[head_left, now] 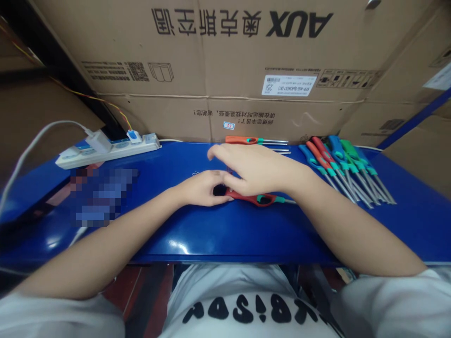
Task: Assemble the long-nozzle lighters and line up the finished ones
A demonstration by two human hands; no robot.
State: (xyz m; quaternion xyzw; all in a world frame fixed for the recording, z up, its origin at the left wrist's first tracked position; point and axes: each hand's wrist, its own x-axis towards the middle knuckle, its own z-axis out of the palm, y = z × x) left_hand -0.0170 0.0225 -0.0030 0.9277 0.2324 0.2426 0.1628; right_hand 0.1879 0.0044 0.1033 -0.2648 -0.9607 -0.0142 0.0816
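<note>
A red long-nosed lighter [266,200] lies sideways close to the blue tabletop, its green collar and metal tube pointing right. My left hand [202,188] is closed about its handle end, the thumb against the red plastic; the other fingertips are partly hidden. Over that same end reaches my right hand [252,166], palm down, with index finger and thumb apart and the thumb near my left fingers. Its remaining fingers are out of sight. Just behind it lies an orange lighter [239,140], and more metal tubes show past my wrist.
Several red, blue and green lighters [347,164] are heaped at the right. A white power strip [116,152] with plugs and cables stands at the left, near a blurred-out patch [105,195]. Behind the blue table [218,234] rises a large cardboard panel [211,70].
</note>
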